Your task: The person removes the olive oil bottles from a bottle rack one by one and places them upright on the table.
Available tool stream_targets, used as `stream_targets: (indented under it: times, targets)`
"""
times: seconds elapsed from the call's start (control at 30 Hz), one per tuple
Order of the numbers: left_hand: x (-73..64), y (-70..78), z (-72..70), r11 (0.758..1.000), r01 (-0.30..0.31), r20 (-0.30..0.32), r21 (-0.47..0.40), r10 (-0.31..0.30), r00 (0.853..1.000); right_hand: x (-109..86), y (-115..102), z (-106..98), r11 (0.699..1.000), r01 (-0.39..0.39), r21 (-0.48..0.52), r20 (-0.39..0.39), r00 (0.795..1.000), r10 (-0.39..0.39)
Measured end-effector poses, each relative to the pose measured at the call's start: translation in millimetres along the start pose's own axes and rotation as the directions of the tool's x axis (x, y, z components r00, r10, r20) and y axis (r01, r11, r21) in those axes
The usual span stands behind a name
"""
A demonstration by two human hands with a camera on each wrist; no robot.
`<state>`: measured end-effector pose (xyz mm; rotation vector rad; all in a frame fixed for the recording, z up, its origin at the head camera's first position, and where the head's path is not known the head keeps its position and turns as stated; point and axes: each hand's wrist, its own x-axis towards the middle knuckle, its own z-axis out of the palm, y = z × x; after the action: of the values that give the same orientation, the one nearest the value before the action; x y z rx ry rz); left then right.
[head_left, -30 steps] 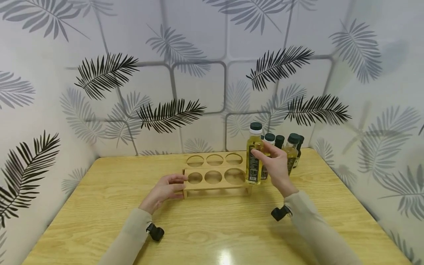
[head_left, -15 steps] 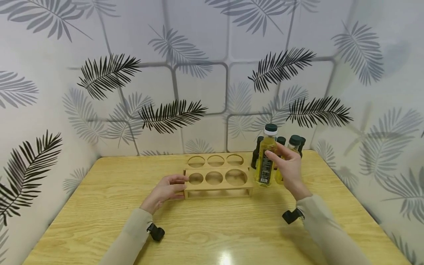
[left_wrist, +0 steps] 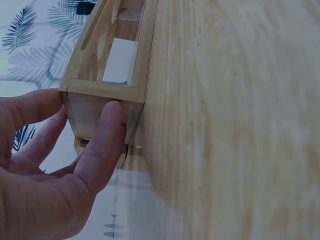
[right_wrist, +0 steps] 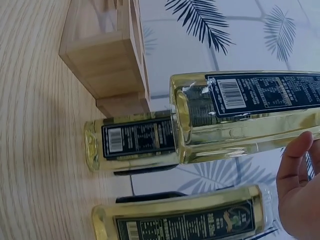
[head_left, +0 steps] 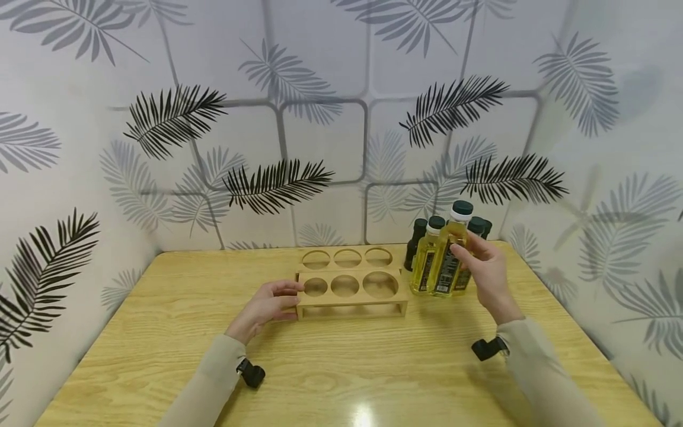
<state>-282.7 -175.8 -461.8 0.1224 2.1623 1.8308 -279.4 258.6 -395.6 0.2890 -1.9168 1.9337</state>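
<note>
My right hand point(head_left: 488, 270) pinches a bottle of yellow oil point(head_left: 448, 264) with a dark green cap, white neck ring and dark label. In the right wrist view the base of this oil bottle point(right_wrist: 240, 120) is off the table, beside and above two other oil bottles. A two-tier wooden bottle rack point(head_left: 349, 301) with round holes stands mid-table. No bottle stands in its holes. At the rack's left end my left hand point(head_left: 272, 305) rests its fingertips. In the left wrist view the thumb point(left_wrist: 105, 137) presses the end panel and a finger touches its edge.
Right of the rack stand another yellow oil bottle point(head_left: 425, 261) and a dark bottle point(head_left: 414, 246). More capped bottles point(head_left: 476, 225) stand partly hidden behind the right hand. A leaf-patterned wall point(head_left: 320, 136) closes off the back of the wooden table point(head_left: 341, 362).
My right hand has carried the oil bottle rightward, from near the rack's right end to beside the other bottles, uncovering the oil bottle behind. The left hand and rack stay put.
</note>
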Motion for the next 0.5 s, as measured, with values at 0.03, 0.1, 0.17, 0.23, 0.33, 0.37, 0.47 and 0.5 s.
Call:
stream_targets:
  times: [0.03, 0.1, 0.17, 0.23, 0.33, 0.37, 0.47, 0.5]
  targets:
    - [-0.2, 0.1, 0.0, 1.000, 0.000, 0.000, 0.000, 0.000, 1.000, 0.0, 0.3, -1.4, 1.000, 0.002, 0.000, -0.006, 1.000, -0.002]
    - [-0.5, 0.6, 0.2, 1.000, 0.002, -0.004, 0.000, -0.002, 1.000, -0.3, 0.6, -4.0, 1.000, 0.002, -0.009, -0.021, 1.000, -0.002]
    - [-0.6, 1.2, 1.0, 1.000, 0.004, -0.007, -0.006, -0.004, 1.000, -0.8, 0.5, -6.7, 1.000, -0.009, -0.008, -0.036, 0.999, 0.008]
    - [-0.7, 2.0, 1.6, 1.000, 0.008, -0.010, -0.013, -0.008, 1.000, -1.7, 0.5, -9.3, 1.000, -0.015, -0.016, -0.041, 0.999, 0.014]
    - [-0.4, 2.3, 1.7, 1.000, 0.010, -0.012, -0.017, -0.011, 1.000, -2.5, 1.1, -13.6, 1.000, -0.015, -0.011, -0.039, 0.999, 0.014]
    - [-0.3, 2.2, 1.5, 1.000, 0.010, -0.012, -0.016, -0.010, 1.000, -2.4, 1.6, -15.1, 1.000, -0.009, -0.007, -0.036, 0.999, 0.009]
    - [-0.4, 1.8, 0.6, 1.000, 0.009, -0.014, -0.008, -0.009, 1.000, -2.1, 2.9, -20.1, 1.000, 0.008, 0.007, -0.025, 1.000, -0.008]
    - [-0.5, 1.6, 0.1, 1.000, 0.009, -0.013, -0.006, -0.009, 1.000, -2.0, 3.2, -21.7, 1.000, 0.013, 0.013, -0.024, 1.000, -0.012]
